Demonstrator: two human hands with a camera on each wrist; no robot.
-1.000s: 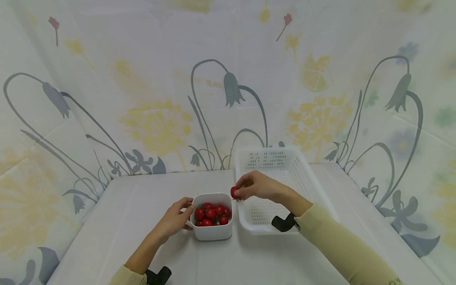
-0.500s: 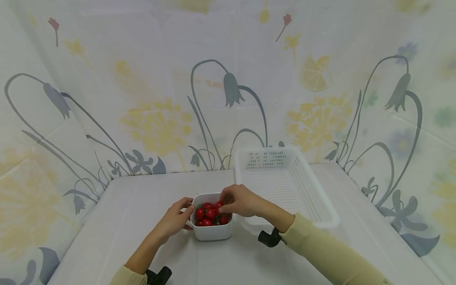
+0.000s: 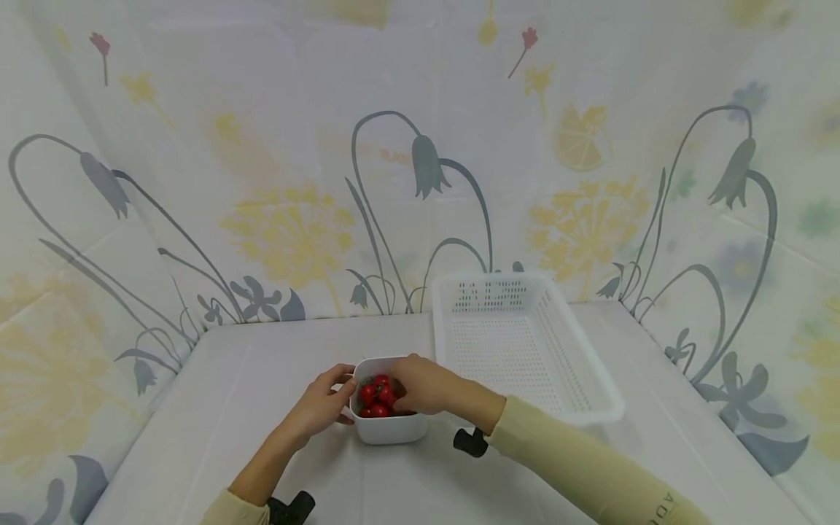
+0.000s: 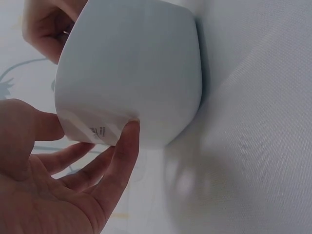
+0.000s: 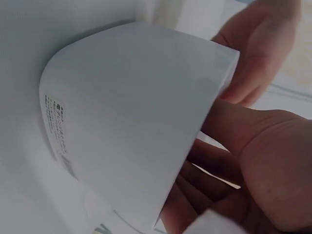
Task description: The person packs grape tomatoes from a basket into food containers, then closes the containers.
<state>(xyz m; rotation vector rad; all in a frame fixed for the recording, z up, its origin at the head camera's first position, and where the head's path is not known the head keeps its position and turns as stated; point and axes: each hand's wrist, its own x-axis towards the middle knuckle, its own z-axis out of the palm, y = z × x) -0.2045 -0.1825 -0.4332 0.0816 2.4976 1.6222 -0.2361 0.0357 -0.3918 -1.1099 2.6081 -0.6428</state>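
A white square container [image 3: 392,430] stands on the table, with several red cherry tomatoes [image 3: 369,395] with green stems in it. My left hand [image 3: 321,405] holds its left side: the thumb lies at the rim and the fingers are against the outer wall, as the left wrist view shows. My right hand [image 3: 423,386] reaches over the right rim, its fingers down among the tomatoes. In the right wrist view the container wall [image 5: 131,107] hides those fingertips [image 5: 178,212] in part, so whether they grip a tomato is hidden.
Behind and to the right of the container lies a large white perforated basket [image 3: 593,364], no tomatoes visible inside. A flower-printed cloth [image 3: 420,233] hangs behind the white table [image 3: 275,350]. Small black cameras [image 3: 471,442] sit on both wrists.
My right hand, pinching a cherry tomato beside the basket one second ago, has moved left and down into the container. The left hand and the container stay in place.
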